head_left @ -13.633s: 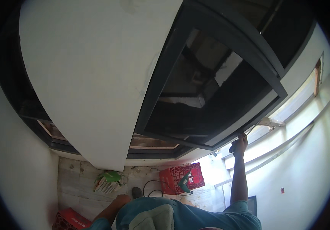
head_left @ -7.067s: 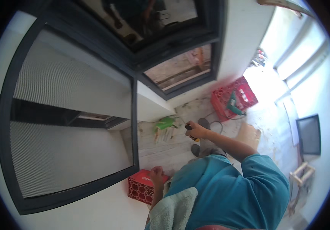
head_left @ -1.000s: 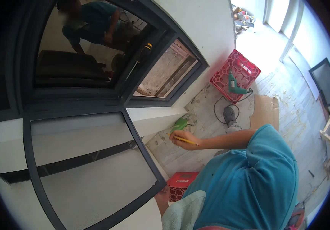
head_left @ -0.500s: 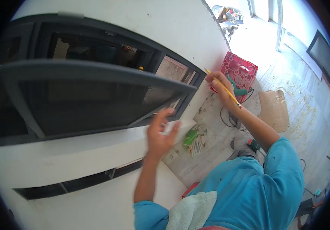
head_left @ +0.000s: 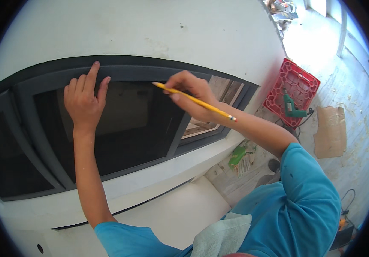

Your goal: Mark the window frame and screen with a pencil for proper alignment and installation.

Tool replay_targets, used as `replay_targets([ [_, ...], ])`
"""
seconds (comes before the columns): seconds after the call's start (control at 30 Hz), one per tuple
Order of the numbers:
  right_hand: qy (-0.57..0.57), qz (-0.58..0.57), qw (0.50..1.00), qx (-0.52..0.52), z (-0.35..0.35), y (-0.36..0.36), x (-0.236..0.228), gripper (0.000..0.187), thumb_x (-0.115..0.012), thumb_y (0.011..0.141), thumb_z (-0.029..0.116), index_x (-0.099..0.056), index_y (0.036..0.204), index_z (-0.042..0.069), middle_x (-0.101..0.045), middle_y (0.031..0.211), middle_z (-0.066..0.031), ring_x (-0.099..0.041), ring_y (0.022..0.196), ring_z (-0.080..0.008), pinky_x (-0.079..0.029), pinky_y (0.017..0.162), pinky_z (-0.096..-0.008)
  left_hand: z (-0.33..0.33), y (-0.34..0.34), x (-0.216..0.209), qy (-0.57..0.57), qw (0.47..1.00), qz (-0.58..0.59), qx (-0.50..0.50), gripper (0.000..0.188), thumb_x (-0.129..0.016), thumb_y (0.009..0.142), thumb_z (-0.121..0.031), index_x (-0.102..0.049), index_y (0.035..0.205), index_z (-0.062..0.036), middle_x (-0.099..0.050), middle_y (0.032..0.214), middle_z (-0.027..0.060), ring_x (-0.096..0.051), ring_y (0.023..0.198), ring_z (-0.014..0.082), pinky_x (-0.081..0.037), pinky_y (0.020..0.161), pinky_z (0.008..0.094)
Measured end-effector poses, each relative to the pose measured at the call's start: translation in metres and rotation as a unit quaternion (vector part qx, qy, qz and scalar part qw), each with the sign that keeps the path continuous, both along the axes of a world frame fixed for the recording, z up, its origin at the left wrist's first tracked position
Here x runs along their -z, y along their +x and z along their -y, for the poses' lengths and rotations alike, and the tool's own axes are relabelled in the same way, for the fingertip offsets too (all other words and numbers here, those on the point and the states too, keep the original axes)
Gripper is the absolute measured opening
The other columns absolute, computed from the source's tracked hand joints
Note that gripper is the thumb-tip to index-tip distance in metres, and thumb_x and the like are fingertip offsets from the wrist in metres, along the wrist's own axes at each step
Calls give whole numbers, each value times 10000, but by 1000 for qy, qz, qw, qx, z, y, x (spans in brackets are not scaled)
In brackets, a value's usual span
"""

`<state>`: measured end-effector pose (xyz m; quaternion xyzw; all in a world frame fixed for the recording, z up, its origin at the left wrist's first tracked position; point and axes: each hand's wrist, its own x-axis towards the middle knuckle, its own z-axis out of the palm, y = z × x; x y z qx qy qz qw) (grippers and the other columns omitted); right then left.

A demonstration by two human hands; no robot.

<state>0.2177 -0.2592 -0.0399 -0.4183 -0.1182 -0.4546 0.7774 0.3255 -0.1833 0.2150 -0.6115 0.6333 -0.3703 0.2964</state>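
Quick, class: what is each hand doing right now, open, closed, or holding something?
Left hand: open, fingers flat against the dark window frame.
Right hand: closed on a yellow pencil, its tip at the frame.

one view only: head cam, fisheye, looks down and fwd from above the person's shoulders, close on the dark window frame (head_left: pixel 120 77) at arm's reach; floor (head_left: pixel 355 107) far below at right, edges bend near rim.
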Motion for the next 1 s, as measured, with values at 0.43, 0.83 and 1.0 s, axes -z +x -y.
replay_targets([
  [0.43, 35, 109, 978, 177, -16, 96, -50, 124, -583, 800, -2, -574, 923, -6, -656, 855, -101, -640, 722, -136, -519, 663, -239, -2, 9, -1, 13, 999, 33, 40, 350, -744, 760, -229, -686, 1084, -109, -482, 602, -26, -402, 532, 140, -306, 524, 286],
  [0.83, 28, 112, 960, 257, -19, 106, -50, 119, -604, 774, -23, -591, 889, 5, -666, 826, -95, -665, 715, -151, -533, 640, -235, -2, 7, 3, 5, 999, 27, 27, 339, -745, 758, -211, -683, 1072, -101, -546, 660, -8, -421, 547, 144, -331, 533, 280],
  [1.0, 5, 118, 956, 267, -19, 107, -50, 119, -612, 759, -24, -595, 873, 8, -667, 818, -95, -663, 699, -159, -530, 623, -238, -3, 7, 1, 11, 999, 28, 25, 338, -744, 757, -200, -683, 1072, -97, -548, 662, -6, -410, 540, 142, -326, 528, 279],
])
